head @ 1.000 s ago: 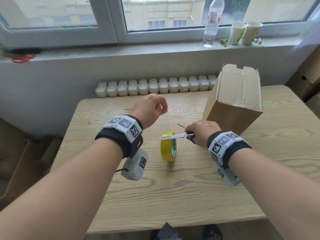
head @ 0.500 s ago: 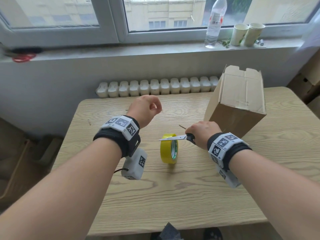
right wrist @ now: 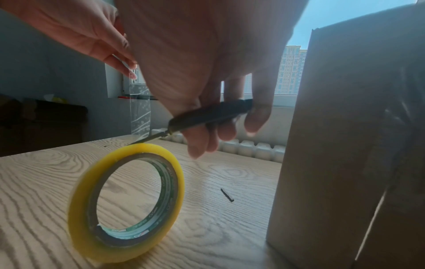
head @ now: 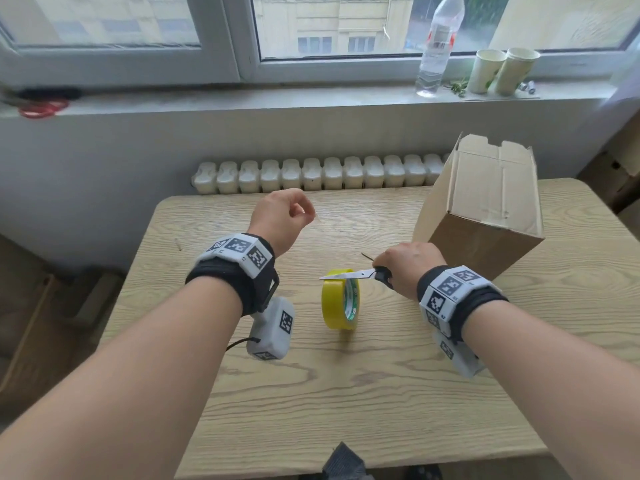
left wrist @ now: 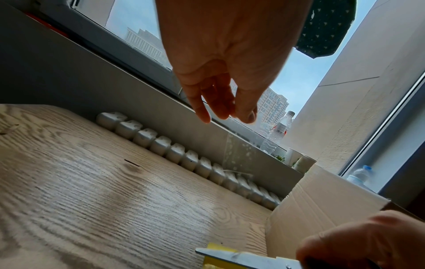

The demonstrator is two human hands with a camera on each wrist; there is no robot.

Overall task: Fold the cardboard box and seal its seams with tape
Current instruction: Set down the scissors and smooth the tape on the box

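wood-grain table [head: 346, 393] — window [head: 121, 22], radiator [head: 311, 174]

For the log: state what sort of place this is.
Probably a room in a flat or small office, not a workshop: a wooden table stands against a window sill holding a water bottle and paper cups, above a radiator.

Soft daylight enters through the window [head: 346, 26], leaving faint shadows on the table [head: 346, 393]. Wrist views are backlit: both hands and the box [right wrist: 345, 145] appear dark, edges bowed, table grain motion-blurred.
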